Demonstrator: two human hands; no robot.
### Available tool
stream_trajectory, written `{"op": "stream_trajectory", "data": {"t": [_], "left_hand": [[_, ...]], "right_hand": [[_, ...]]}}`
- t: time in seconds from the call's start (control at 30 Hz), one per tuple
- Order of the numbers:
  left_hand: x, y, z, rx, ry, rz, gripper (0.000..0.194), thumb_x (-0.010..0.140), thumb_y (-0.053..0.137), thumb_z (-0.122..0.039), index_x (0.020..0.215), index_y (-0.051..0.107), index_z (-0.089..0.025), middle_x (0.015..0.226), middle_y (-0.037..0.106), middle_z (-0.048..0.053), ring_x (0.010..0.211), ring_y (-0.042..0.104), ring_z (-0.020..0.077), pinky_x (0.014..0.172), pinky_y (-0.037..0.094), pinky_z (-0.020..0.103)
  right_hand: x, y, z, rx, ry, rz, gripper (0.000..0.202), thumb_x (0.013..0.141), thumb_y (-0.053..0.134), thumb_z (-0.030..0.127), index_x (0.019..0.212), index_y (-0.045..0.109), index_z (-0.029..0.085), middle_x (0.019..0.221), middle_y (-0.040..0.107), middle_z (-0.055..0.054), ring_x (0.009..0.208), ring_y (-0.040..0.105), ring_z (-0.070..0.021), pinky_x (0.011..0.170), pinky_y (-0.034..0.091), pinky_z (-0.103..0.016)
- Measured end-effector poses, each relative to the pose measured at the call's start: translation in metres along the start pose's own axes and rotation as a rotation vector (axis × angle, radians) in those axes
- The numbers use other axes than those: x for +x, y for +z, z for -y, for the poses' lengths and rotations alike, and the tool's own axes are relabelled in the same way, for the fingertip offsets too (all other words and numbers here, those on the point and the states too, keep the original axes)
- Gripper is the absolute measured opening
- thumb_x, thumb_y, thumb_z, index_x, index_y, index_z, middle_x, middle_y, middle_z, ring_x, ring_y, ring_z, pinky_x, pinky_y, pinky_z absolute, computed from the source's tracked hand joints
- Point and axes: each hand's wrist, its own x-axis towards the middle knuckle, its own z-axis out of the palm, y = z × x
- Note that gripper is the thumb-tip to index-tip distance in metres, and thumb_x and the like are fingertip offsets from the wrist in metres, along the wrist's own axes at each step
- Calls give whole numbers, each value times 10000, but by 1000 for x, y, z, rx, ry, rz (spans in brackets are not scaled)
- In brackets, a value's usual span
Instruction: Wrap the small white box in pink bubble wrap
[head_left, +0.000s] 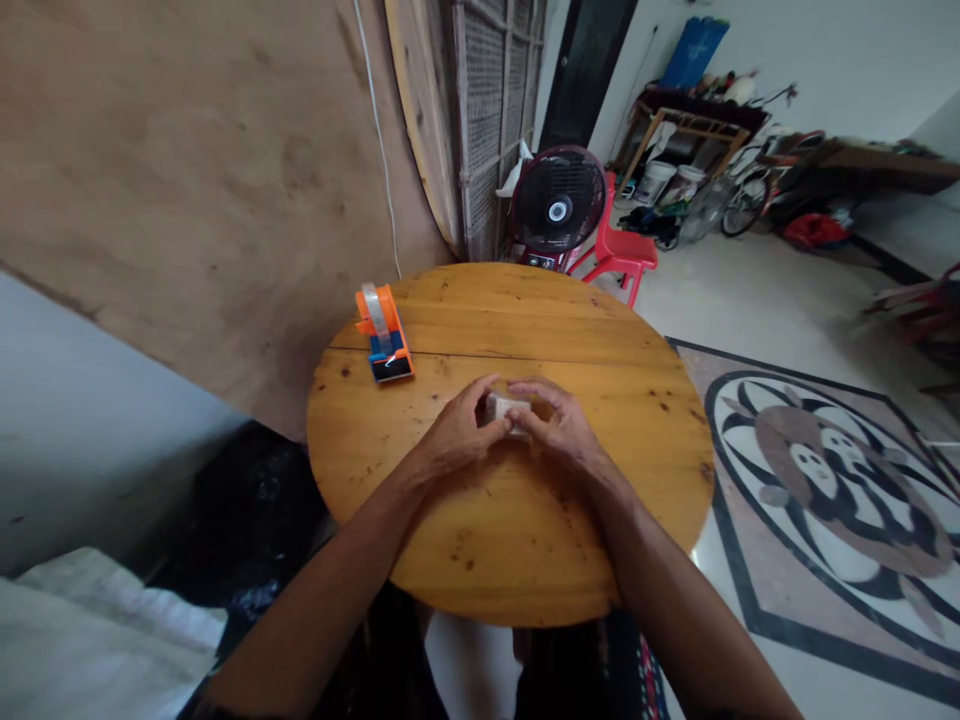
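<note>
A small whitish block-like item (507, 408) is held between both hands above the middle of the round wooden table (480, 570). My left hand (466, 422) grips its left side, thumb toward the near face and fingers curled behind. On the right side, my right hand (555, 418) holds it in the same way, its thumb lying across the near face. What the item is cannot be made out, since the fingers cover much of it. An orange and blue tape dispenser (385, 335) with a roll of clear tape stands at the table's back left.
Behind the table stand a dark fan (559, 200) and a red plastic chair (626, 247). A wooden board (187, 180) leans along the left. White sacking (97, 640) and black plastic bags (247, 500) lie at the lower left.
</note>
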Motion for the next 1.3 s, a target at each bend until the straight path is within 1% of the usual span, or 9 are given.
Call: {"op": "stream_trajectory", "data": {"t": [0.17, 0.3, 0.5, 0.63, 0.77, 0.93, 1.07, 1.17, 1.3], "left_hand": [[0, -1, 0, 69, -32, 16, 690, 794, 646, -376, 1407, 432, -143, 1363, 534, 175, 1251, 507, 310, 1064, 394, 474], [0, -2, 2, 92, -49, 28, 724, 760, 680, -411, 1402, 448, -170, 1323, 560, 168, 1216, 524, 325, 1038, 406, 495], [-1, -2, -1, 50, -6, 40, 749, 744, 680, -310, 1429, 404, -184, 1318, 556, 151, 1189, 538, 291, 1029, 422, 447], [-1, 0, 1, 150, 34, 24, 776, 727, 668, -251, 1443, 383, -164, 1339, 522, 159, 1228, 496, 290, 1069, 386, 451], [0, 1, 6, 241, 103, 49, 782, 729, 598, -162, 1467, 336, -145, 1369, 499, 153, 1240, 481, 278, 1068, 392, 445], [0, 1, 7, 287, 152, 55, 798, 712, 575, -143, 1468, 322, -167, 1405, 486, 133, 1270, 457, 279, 1080, 383, 448], [0, 1, 8, 324, 155, 51, 782, 707, 584, -162, 1448, 339, -126, 1409, 485, 157, 1267, 456, 297, 1080, 376, 471], [0, 3, 9, 332, 183, 64, 731, 725, 583, -187, 1423, 370, -127, 1390, 505, 153, 1234, 479, 298, 1065, 386, 478], [0, 1, 6, 293, 202, 112, 702, 721, 584, -194, 1399, 402, -155, 1351, 533, 146, 1212, 502, 303, 1060, 387, 493]], "right_hand": [[0, 2, -1, -62, -79, -51, 139, 804, 685, 396, 844, 766, 289, 1036, 712, -63, 1002, 652, -242, 963, 470, -465], [-2, 1, 2, -57, -71, -75, 135, 808, 679, 395, 811, 762, 289, 1040, 707, -56, 1002, 649, -237, 955, 479, -459], [-4, 1, 6, 25, -59, -91, 128, 816, 682, 382, 802, 762, 284, 1048, 700, -50, 1011, 646, -231, 939, 486, -429], [-3, -1, 7, 60, -87, -145, 111, 821, 683, 365, 818, 753, 279, 1012, 717, -35, 975, 656, -213, 924, 492, -403], [-1, -4, 7, 98, -105, -194, 81, 798, 711, 336, 800, 753, 267, 976, 731, -25, 946, 664, -197, 894, 498, -366], [0, -7, 7, 178, -78, -203, 58, 800, 713, 304, 809, 763, 278, 950, 742, -12, 918, 668, -179, 872, 499, -343], [0, -9, 10, 222, -39, -217, 62, 791, 723, 315, 800, 767, 273, 935, 749, -8, 910, 669, -178, 878, 501, -346], [1, -11, 13, 246, -14, -239, 76, 784, 730, 337, 791, 768, 271, 932, 752, -5, 902, 667, -177, 884, 500, -349], [1, -12, 12, 283, 23, -262, 95, 777, 739, 354, 802, 772, 269, 886, 753, -4, 831, 661, -166, 817, 510, -329]]}}
